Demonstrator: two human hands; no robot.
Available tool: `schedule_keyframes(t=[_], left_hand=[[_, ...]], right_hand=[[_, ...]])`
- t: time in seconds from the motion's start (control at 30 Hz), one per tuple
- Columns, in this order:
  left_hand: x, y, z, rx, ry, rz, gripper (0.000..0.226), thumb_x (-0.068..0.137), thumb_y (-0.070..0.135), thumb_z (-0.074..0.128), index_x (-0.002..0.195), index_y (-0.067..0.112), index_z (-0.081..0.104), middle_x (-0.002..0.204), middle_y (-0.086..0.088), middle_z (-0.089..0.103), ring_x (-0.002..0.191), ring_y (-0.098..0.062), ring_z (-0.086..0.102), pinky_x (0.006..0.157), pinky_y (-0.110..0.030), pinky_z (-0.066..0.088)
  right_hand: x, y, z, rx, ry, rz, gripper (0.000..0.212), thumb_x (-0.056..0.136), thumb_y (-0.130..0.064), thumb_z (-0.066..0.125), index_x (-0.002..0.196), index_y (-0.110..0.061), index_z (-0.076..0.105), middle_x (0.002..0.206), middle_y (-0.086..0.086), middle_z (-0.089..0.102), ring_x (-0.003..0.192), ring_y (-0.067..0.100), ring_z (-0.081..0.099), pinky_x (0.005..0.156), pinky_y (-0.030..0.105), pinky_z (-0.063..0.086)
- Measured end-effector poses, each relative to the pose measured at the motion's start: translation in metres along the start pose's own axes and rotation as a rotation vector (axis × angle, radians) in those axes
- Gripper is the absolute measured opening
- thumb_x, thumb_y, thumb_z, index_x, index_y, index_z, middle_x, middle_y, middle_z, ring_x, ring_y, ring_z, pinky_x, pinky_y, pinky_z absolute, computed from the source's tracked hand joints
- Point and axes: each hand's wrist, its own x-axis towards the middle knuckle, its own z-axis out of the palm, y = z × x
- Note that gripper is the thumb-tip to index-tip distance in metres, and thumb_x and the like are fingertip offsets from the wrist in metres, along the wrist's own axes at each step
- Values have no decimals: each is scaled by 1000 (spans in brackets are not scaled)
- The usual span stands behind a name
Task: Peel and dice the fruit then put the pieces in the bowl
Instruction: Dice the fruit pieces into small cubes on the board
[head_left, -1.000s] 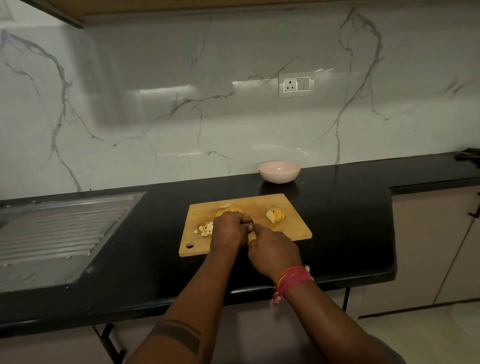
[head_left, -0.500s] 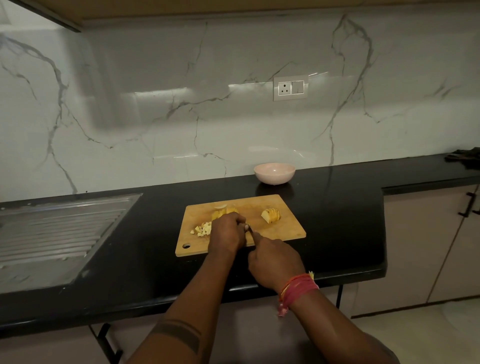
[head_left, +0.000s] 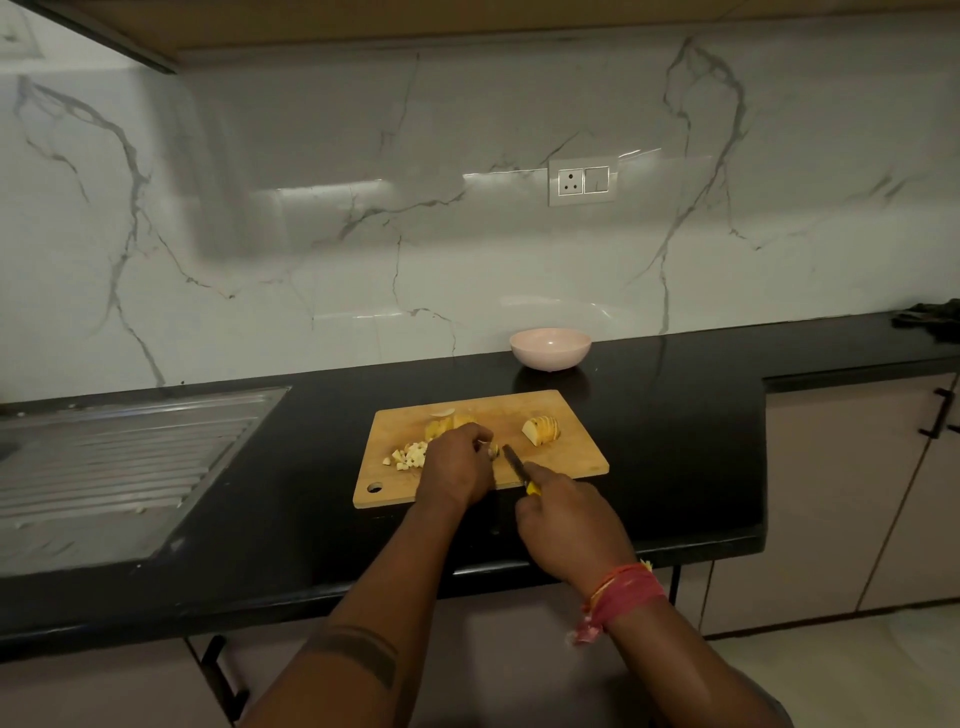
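The board (head_left: 566, 457) lies on the black counter (head_left: 675, 447) close to its front edge, within easy reach of both arms, and the bowl (head_left: 549, 349) waits just past the board's far edge, against the wall, probably so the finished pieces need only a short carry. The left hand (head_left: 457, 465) sits over the middle of the board with its fingers curled down onto a small piece of fruit (head_left: 491, 450), pinning it so it cannot slide under the blade. The right hand (head_left: 569, 525), at the board's near edge, is wrapped round the yellow handle of the knife (head_left: 514, 462), whose dark blade angles up and left to meet the pinned piece just beside the left fingertips; that closeness looks like the main risk. The fruit is pale yellow inside with reddish-orange skin showing on some parts. A heap of small dice (head_left: 410, 455) lies toward the board's left edge, 1 fanned stack of slices (head_left: 542, 430) toward the right edge, and more chunks (head_left: 447, 423) near the far edge. The bowl looks empty, so dicing seems roughly half done.
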Motion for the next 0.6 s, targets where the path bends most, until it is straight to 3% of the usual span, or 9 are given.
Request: schedule_keyframes(t=[0.17,0.27,0.33,0.4,0.5,0.6], left_hand=[[3,9,8,48,-46,-25,54,86,47,76,131,21,63,124,-4,65,107,-20,65,93,-35,54],[10,13,10,72,-21,-37,40,88,38,76,123,20,69,121,-4,68,105,-20,66,92,-37,55],[12,11,10,69,-8,-34,28,92,26,72,119,20,72,119,-3,71,105,-18,67,93,-35,54],[14,7,9,42,-16,-17,24,93,21,71,117,20,73,116,1,73,105,-15,66,90,-27,51],[18,1,1,-62,-27,-28,17,90,21,76,106,23,72,101,7,71,98,-8,64,73,-12,41],[23,-2,-3,-53,-65,-4,14,90,21,77,104,23,75,105,7,73,100,-8,64,80,-15,41]], right_hand=[[11,-1,-3,54,35,31,56,98,-28,46,151,-45,38,80,-7,61,68,10,60,55,26,44],[19,-3,0,21,15,60,56,98,-32,44,152,-47,34,87,-5,64,73,11,61,65,31,55],[23,-3,0,13,8,70,56,99,-33,44,152,-46,34,89,-4,64,75,12,62,69,33,57],[25,-1,0,24,11,60,55,99,-32,44,152,-47,35,84,-5,63,72,10,61,62,30,53],[28,1,0,22,39,49,56,100,-31,43,151,-51,32,80,-7,60,68,10,59,55,28,47],[31,0,3,-17,54,56,57,100,-32,42,152,-49,30,76,-8,56,66,7,55,52,26,42]])
